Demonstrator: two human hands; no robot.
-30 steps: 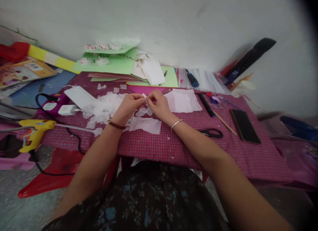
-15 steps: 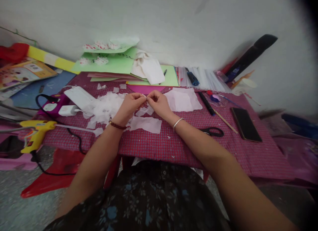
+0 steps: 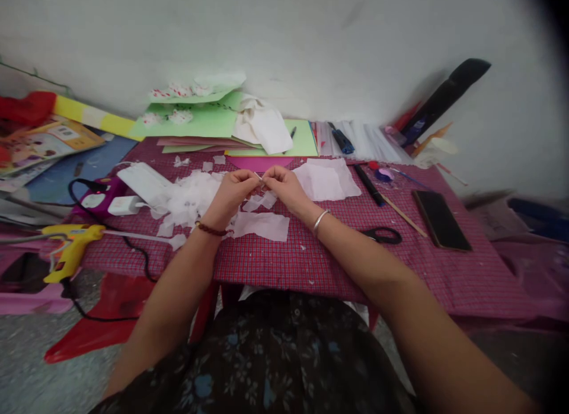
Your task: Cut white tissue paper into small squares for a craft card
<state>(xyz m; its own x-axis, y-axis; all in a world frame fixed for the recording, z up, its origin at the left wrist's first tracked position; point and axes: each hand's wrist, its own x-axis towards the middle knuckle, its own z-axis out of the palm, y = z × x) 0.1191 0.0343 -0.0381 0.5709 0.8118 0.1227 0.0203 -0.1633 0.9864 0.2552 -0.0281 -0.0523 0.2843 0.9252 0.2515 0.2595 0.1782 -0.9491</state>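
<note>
Over the middle of the table, my left hand (image 3: 235, 190) and my right hand (image 3: 283, 184) meet with their fingertips pinched together. Between them is a small white piece of tissue paper (image 3: 259, 177), mostly hidden by the fingers. A heap of crumpled white tissue pieces (image 3: 189, 191) lies beside my left hand. Just below the hands rests a flat tissue sheet (image 3: 262, 225), with smaller scraps (image 3: 260, 201) above it. More stacked tissue sheets (image 3: 328, 180) are to the right of my right hand.
A yellow glue gun (image 3: 73, 248) hangs at the left table edge near a purple power socket (image 3: 95, 197). Black scissors (image 3: 383, 235), a phone (image 3: 441, 220), a wooden stick (image 3: 404, 216) and a black marker (image 3: 368, 185) lie right. Green card sheets (image 3: 191, 120) stand at the back.
My hands stay pinched together over the same spot, with only slight finger movement on the small white piece. The whole view has shifted slightly.
</note>
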